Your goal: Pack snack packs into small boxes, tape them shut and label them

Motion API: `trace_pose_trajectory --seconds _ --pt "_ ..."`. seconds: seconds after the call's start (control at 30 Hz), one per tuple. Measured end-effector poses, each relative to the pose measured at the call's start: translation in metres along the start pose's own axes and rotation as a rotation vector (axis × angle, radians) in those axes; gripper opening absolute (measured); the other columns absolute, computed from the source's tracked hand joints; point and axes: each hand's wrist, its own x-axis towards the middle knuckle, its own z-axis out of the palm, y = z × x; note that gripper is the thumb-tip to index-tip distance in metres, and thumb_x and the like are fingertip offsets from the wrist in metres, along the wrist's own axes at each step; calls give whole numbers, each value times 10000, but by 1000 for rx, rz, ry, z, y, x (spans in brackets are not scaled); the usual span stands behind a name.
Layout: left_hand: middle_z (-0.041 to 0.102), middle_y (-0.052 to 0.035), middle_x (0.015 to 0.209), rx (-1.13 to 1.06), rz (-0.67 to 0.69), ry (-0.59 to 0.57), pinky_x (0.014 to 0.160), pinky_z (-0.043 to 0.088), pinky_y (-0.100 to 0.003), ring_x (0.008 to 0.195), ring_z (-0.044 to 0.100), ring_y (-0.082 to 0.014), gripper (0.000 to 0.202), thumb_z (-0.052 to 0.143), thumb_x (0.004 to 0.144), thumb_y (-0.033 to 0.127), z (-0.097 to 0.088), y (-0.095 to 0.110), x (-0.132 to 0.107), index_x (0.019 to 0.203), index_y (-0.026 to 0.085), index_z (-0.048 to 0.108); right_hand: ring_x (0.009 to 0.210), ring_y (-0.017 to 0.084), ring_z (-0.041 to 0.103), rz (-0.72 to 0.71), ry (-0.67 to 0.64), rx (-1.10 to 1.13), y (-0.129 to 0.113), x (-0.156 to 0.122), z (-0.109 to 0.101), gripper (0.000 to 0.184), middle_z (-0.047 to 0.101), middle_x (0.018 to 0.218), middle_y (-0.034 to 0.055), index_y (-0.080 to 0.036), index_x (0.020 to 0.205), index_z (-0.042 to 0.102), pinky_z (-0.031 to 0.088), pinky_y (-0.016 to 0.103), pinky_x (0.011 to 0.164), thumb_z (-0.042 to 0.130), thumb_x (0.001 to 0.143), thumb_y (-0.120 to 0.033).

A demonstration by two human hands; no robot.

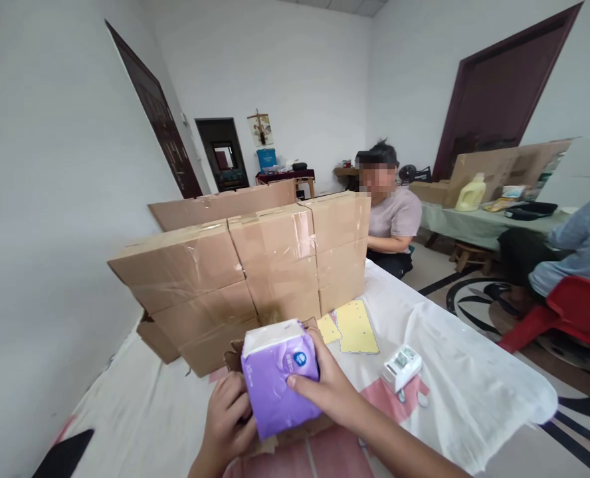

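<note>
The right hand [327,378] is closed around the right side of a purple, plastic-wrapped rectangular pack [278,398] with a whitish top. Its thumb presses flat on the front face, just below a round blue mark, and the other fingers go behind the pack, where I cannot see them well. The left hand [228,408] is half closed, with fingers bent, just beside the lower left edge of the pack. Its fingertips are partly hidden (so I cannot tell if they grip the pack, or the cardboard near it, or nothing).

The pack is in the lower middle of the frame, between the two hands, and it is a little tilted. Behind it and under it, torn-edged brown cardboard [232,357] shows, at the upper left of the pack and below its bottom edge.

Farther back, in the centre of the frame, a wall of stacked brown cardboard cartons [280,259] with shiny clear tape stands on a table covered with white cloth [459,372]. On this cloth, to the right of the right hand and well apart from it, lies a small white box-shaped object [402,368]. Beyond the cartons, right of the centre, a person in a pale short-sleeved shirt [402,212] sits.
</note>
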Motion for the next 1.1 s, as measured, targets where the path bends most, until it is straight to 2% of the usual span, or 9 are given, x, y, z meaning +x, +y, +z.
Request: trace_pose_trajectory --seconds 0.2,0.3,0.4,0.5,0.63,0.8,0.93,1.03,1.1 --pt "615 -41 845 145 -325 251 663 517 -258 775 633 -160 209 662 891 165 -5 -7 -37 705 207 576 1121 269 626 32 63 -51 3 2 -6 544 627 1222 81 -215 1252 520 489 394 989 722 759 -322" --pt "597 -20 807 166 -468 228 667 504 -257 745 617 -154 266 655 923 272 -6 -15 -53 686 210 550 1091 258 637 19 74 -88 4 1 -9 543 643 1186 75 -216 1258 520 502 377 968 724 763 -308" --pt "626 -26 820 190 -493 182 717 518 -281 789 635 -172 261 622 947 323 -14 -15 -52 714 217 567 1126 268 631 -29 33 -109 6 -1 -10 549 645 1218 82 -219 1269 538 499 386 991 736 767 -319" --pt "704 -40 931 316 -439 -40 796 498 -342 895 656 -205 151 590 964 320 -32 -1 -29 864 236 666 1185 301 619 -48 68 -88 18 -7 -10 635 643 1269 101 -234 1325 537 503 418 1014 779 753 -368" --pt "750 -59 1110 420 -376 -392 956 436 -454 1127 637 -286 170 554 966 294 -43 35 25 1008 259 716 1167 325 645 6 312 100 50 -24 -15 792 663 1265 116 -273 1414 485 547 447 976 814 728 -495" --pt "768 -73 1056 111 -482 -847 958 486 -475 1040 676 -322 241 620 894 445 3 77 77 983 265 753 991 320 684 55 626 248 65 -41 -17 788 722 1069 93 -268 1414 508 582 459 874 754 741 -595" --pt "745 -21 1244 -123 -594 -900 940 522 -407 1115 692 -303 373 540 918 558 43 87 86 1166 345 720 1016 300 685 18 747 270 60 -41 -27 819 716 1106 78 -272 1465 469 586 420 865 758 751 -549" --pt "777 -58 1130 -40 -618 -910 866 537 -398 992 732 -305 434 448 960 582 54 83 81 1149 309 728 931 278 711 9 786 264 61 -43 -45 752 741 1050 56 -278 1421 520 596 387 799 770 754 -518" --pt "774 -71 1108 -2 -593 -915 855 538 -404 968 736 -307 454 451 967 561 56 80 77 1282 315 666 859 274 717 29 830 269 64 -46 -59 680 752 995 38 -288 1356 571 597 384 741 782 749 -511"
